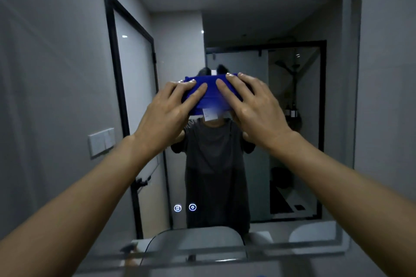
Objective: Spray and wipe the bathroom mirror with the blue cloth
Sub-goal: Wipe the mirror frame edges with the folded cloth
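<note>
Both forearms reach up from the lower corners | left hand (166, 110) and right hand (254, 105) lie flat, fingers straight, pressing the folded blue cloth (210, 93) at frame centre | grip: nothing clasped, fingers extended | cloth against the mirror (258, 18) | two lit touch icons (185, 207) low centre | wall switch (101, 141) left.
</note>
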The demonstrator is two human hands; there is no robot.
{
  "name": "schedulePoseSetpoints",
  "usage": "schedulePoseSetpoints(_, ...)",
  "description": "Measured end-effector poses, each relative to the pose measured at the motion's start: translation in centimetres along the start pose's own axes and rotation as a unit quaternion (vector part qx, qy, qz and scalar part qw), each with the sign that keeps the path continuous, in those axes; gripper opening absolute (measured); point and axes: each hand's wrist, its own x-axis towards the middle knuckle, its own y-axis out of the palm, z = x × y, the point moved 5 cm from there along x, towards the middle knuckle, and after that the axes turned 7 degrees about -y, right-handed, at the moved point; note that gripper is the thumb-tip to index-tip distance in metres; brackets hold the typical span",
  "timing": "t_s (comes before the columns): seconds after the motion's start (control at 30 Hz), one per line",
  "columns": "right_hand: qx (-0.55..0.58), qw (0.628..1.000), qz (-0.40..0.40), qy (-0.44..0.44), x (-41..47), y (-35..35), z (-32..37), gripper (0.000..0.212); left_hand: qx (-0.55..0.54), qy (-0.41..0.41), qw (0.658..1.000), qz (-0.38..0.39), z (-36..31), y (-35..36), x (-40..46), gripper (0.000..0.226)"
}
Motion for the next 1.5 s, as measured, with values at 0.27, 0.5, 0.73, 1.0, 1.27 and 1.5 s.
schedulePoseSetpoints(0.27,0.049,0.998,0.024,0.011,-7.0,0.6,4.7,0.061,-0.044,0.005,0.999,0.031,-3.4,1.3,-6.6,0.061)
schedulePoseSetpoints(0.5,0.072,0.996,0.053,0.008,-11.6,0.4,8.4,0.065,-0.079,-0.014,0.992,0.097,-6.0,2.2,-11.6,0.072)
schedulePoseSetpoints(0.73,0.114,0.990,0.078,0.006,-16.5,0.6,11.9,0.062,-0.117,-0.007,0.983,0.139,-8.5,3.0,-16.4,0.071)
schedulePoseSetpoints(1.0,0.169,0.974,0.152,0.012,-22.1,1.7,16.7,0.072,-0.160,-0.029,0.970,0.181,-11.0,5.7,-23.6,0.076)
schedulePoseSetpoints(1.27,0.202,0.954,0.220,0.027,-24.9,2.3,19.7,0.084,-0.160,-0.030,0.961,0.223,-11.8,8.2,-27.7,0.083)
schedulePoseSetpoints(1.5,0.249,0.925,0.286,0.030,-27.5,2.7,22.3,0.085,-0.169,-0.036,0.936,0.306,-13.7,8.7,-30.5,0.092)
